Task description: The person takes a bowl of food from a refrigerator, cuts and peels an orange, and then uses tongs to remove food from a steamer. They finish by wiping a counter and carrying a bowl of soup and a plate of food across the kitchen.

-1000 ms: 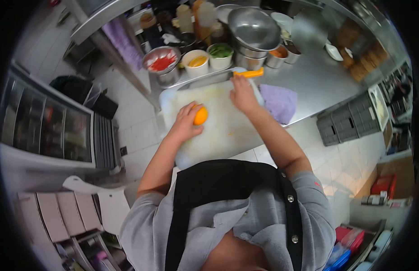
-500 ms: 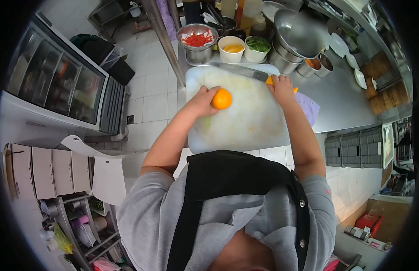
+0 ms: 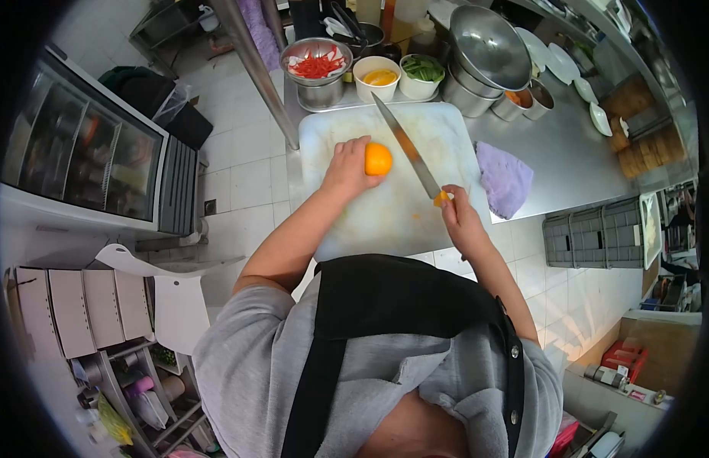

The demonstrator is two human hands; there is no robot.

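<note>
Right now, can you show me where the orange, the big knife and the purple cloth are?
Orange [image 3: 379, 159]: head view, its rounded side.
Big knife [image 3: 409, 148]: head view, its blade.
Purple cloth [image 3: 504, 180]: head view, its middle.

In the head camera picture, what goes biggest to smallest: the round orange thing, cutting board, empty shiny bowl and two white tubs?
1. Cutting board
2. Empty shiny bowl
3. White tub with yellow food and white tub with green leaves: too alike to rank
4. Round orange thing

A grey short-sleeved top [image 3: 251, 359] with an open collar; over it, a black apron [image 3: 400, 298], round silvery snaps [image 3: 515, 352] down its right strap.
</note>
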